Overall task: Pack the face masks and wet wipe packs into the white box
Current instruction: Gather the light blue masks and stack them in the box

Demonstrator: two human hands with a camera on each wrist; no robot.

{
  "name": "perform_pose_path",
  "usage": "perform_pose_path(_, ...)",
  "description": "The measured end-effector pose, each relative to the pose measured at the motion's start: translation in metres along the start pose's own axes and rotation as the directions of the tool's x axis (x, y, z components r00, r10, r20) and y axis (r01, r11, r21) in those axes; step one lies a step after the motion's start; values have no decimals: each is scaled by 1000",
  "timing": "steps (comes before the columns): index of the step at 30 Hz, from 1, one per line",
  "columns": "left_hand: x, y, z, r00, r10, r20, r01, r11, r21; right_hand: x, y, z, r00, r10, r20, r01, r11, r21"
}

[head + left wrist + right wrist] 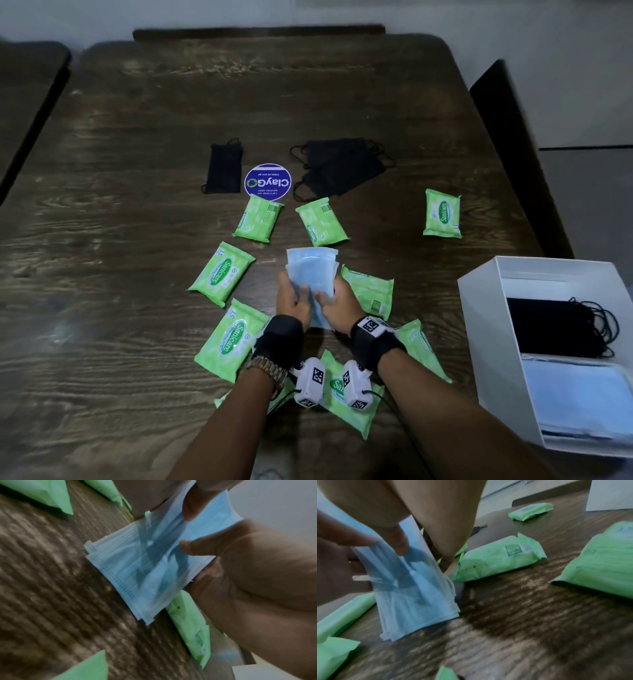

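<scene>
Left hand [294, 298]: fingers curled round the left edge of the blue mask stack [312, 274], thumb on top, pinching it.
Right hand [337, 302]: gripping the same stack from the right side, thumb pressed on the top sheet, fingers underneath.
Blue mask stack: held between both hands above the table [137, 144], slightly fanned, far end pointing away from the body; in the left wrist view [145, 566] lifted clear of the wood, in the right wrist view [412, 588] hanging steeply with the lower edge near the surface.
White box [479, 329]: at the right edge of the table, open on top, well apart from the hands.
Box contents: black masks [555, 325] in the far part, blue masks [575, 387] in the near part.
Loose black masks: one folded mask [224, 168] left of the round sticker [268, 181], a spread pile [342, 164] to its right.
Wet wipe packs: green, scattered flat around the hands; two just beyond the stack [258, 217] [321, 222], one alone far right [442, 214], two at left [222, 272] [231, 339], one just beside the right hand [371, 291], more beneath the forearms [349, 394].
Wrists: black straps with white tagged camera units; a metal watch [269, 368] on the left wrist.
</scene>
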State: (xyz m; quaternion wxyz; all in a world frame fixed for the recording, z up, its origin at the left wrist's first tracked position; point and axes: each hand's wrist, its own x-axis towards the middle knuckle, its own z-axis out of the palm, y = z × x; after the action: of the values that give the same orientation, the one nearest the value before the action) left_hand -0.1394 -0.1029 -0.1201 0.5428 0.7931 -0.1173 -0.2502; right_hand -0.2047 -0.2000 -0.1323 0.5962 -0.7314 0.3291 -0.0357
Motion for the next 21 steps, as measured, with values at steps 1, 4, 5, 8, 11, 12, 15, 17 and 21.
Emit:
perform_pose_path(1, -1, 3, 1, 1000, 11, -2, -11, 1000, 4, -2, -3, -3, 1000, -13, -9, 13, 1000, -8)
perform_pose_path(4, 1, 19, 2, 998, 57, 10, -56, 995, -77, -10, -23, -26, 998, -43, -51, 42, 999, -16)
perform_pose_path(5, 1, 29, 3, 997, 76, 14, -75, 992, -104, -14, -29, -38, 996, -69, -62, 68, 998, -19)
perform_pose_path(8, -1, 66, 15, 970, 233, 61, -219, 958, -184, -24, -43, -80, 983, -112, -144, 113, 994, -1)
perform_pose_path(11, -12, 111, 45, 900, 408, 151, -370, 901, -227, -38, -59, -128, 954, -118, -274, 145, 986, 78)
perform_pose_path(12, -14, 120, 56, 878, 448, 169, -413, 887, -209, -41, -60, -141, 942, -125, -313, 161, 983, 92)
perform_pose_path(15, -19, 130, 83, 861, 467, 200, -429, 880, -205, -41, -47, -159, 922, -97, -375, 151, 982, 117)
perform_pose_path(17, -21, 118, 93, 879, 429, 209, -387, 897, -211, -37, -31, -155, 931, -79, -357, 134, 982, 131)
perform_pose_path(21, -26, 70, 98, 937, 296, 184, -280, 954, -109, -31, 13, -129, 977, -11, -213, 36, 993, 115)
